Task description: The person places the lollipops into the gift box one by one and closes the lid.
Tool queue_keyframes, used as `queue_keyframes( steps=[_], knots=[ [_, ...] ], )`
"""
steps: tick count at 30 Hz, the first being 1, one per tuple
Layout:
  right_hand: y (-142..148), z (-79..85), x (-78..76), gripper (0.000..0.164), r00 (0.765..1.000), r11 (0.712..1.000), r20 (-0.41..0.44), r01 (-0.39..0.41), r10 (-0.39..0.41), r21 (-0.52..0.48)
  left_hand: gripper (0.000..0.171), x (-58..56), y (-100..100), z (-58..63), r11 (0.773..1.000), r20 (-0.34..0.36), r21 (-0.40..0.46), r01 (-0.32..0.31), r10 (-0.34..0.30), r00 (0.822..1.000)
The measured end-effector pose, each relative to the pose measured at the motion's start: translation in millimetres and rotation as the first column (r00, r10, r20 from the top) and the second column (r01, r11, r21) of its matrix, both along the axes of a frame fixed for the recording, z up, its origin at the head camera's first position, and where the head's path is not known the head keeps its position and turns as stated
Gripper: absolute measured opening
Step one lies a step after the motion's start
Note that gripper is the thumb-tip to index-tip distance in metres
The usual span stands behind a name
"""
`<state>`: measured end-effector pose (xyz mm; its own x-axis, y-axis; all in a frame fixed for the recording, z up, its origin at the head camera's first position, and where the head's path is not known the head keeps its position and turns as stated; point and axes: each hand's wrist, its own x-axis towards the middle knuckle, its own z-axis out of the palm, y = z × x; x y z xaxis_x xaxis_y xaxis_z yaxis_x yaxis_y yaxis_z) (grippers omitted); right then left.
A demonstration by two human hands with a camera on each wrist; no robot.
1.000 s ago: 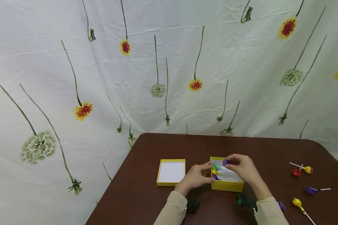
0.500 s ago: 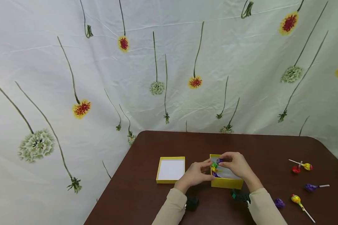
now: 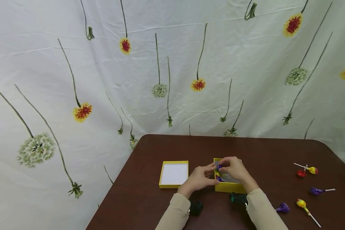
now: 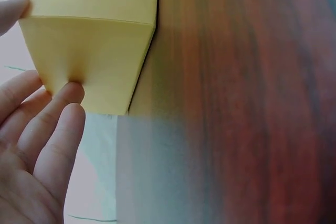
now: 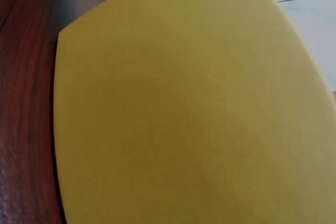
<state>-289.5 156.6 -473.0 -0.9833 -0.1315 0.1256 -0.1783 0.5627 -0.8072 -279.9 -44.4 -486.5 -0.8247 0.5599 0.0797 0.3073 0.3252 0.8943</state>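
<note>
A yellow box (image 3: pixel 230 187) with a pale inside stands on the brown table. My left hand (image 3: pixel 198 179) touches its left end, thumb at the near corner and fingertips against the side wall (image 4: pixel 100 51). Over the box's left part, my right hand (image 3: pixel 233 167) pinches a purple-wrapped lollipop (image 3: pixel 218 167) low between thumb and fingers. Beside it inside lie a yellow lollipop (image 3: pixel 217 173) and another purple one (image 3: pixel 218 179), partly covered by my hands. In the right wrist view the box wall (image 5: pixel 184 103) fills most of the picture and hides my right fingers.
Left of the box lies its shallow yellow lid (image 3: pixel 174 174), white inside up. On the right side of the table (image 3: pixel 276 153) are several lollipops: red (image 3: pixel 301 173), yellow-red (image 3: pixel 313 170), purple (image 3: pixel 316 191), yellow (image 3: pixel 301 203) and purple (image 3: pixel 283 208). A flowered cloth (image 3: pixel 175 105) hangs behind.
My right hand has moved left and down into the box with the purple lollipop, toward the other lollipops. My left hand has stayed at the box's left end.
</note>
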Motion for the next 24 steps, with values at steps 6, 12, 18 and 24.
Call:
queue_keyframes(
  steps=[6,12,18,24],
  knots=[
    [-0.7,-4.2,-2.7,0.016,0.999,0.998,0.032,-0.021,0.023,-0.051,0.064,0.5,-0.8,0.1,1.000,-0.010,-0.005,0.010,-0.010,1.000],
    [-2.0,-5.5,-3.2,0.017,0.999,0.999,0.039,-0.036,0.037,-0.033,0.064,0.7,-0.4,-1.6,1.000,-0.003,-0.007,-0.001,0.000,1.000],
    [-2.9,-5.2,-2.5,0.019,0.998,0.998,0.031,-0.058,0.059,-0.020,0.063,1.0,-0.2,-1.0,1.000,-0.010,-0.014,-0.007,0.007,1.000],
    [-3.3,-4.0,-1.2,0.022,0.998,1.000,0.054,-0.028,0.029,-0.015,0.064,1.0,1.3,-0.7,1.000,-0.005,-0.012,-0.007,0.007,1.000]
  ],
)
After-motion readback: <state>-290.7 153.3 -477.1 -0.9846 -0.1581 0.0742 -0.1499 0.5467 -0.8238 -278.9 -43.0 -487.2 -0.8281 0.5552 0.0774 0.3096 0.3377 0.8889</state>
